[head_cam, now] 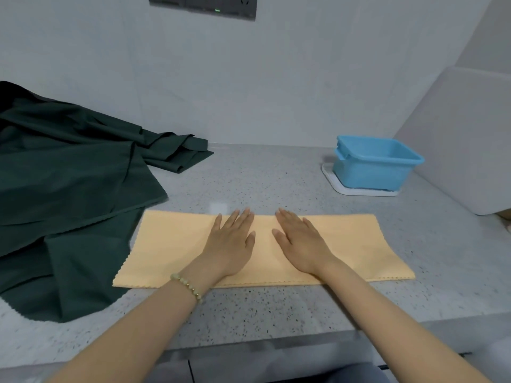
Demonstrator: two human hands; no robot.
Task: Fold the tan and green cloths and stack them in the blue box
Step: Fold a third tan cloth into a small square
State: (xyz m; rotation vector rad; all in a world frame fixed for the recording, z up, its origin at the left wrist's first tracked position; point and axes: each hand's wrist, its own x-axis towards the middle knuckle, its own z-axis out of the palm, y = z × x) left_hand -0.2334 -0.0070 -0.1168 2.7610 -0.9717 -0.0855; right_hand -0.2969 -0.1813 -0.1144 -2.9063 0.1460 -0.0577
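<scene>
- On the far left we see the green cloth [69,189]. It is dark and crumpled, and it lies in a big loose heap on the grey speckled table [276,175]. It is not folded.
- High on the wall behind it we see a dark socket panel [201,5] with a tiny green light.
- The tan cloth [171,244] lies flat in front of us, near the front of the table. It is a long strip that runs from left to right. Its left end touches the green cloth. Its near edge is cut in little zigzags.
- Our left hand [231,244] lies palm down on the tan cloth, near the middle. The fingers are straight and point away from us. It grips nothing.
- A bead bracelet [188,286] sits on the left wrist.
- Our right hand [301,244] lies just beside the left one, with a small gap between them. It is also flat on the tan cloth, with straight fingers, and it grips nothing.
- The blue box [373,167] stands at the back right of the table, well apart from both cloths. Its top is open.
- The box sits on a white tray [331,181].
- On the far right a white board [456,139] leans by the wall.
</scene>
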